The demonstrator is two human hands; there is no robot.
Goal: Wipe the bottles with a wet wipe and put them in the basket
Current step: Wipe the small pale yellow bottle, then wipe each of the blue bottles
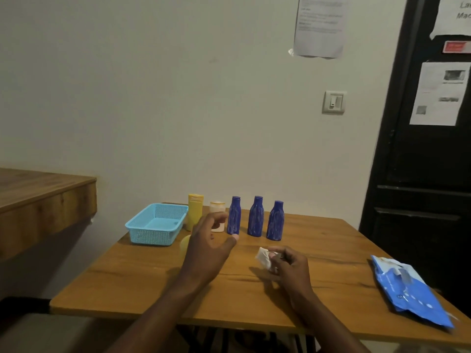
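Three blue bottles stand in a row near the table's far edge: the left bottle (234,215), the middle bottle (255,216) and the right bottle (275,221). A yellow bottle (195,211) and a small pale bottle (218,212) stand left of them, next to the empty light-blue basket (142,229). My left hand (210,247) hovers in front of the pale bottle and the left blue bottle, fingers spread and loosely curved, holding nothing. My right hand (288,267) pinches a crumpled white wet wipe (263,257) just above the table.
A blue wet-wipe pack (410,291) lies near the right edge of the wooden table (142,281). A small yellow round thing (184,244) is partly hidden behind my left hand. A second wooden surface (38,197) juts in at the left; a black door (420,161) stands right.
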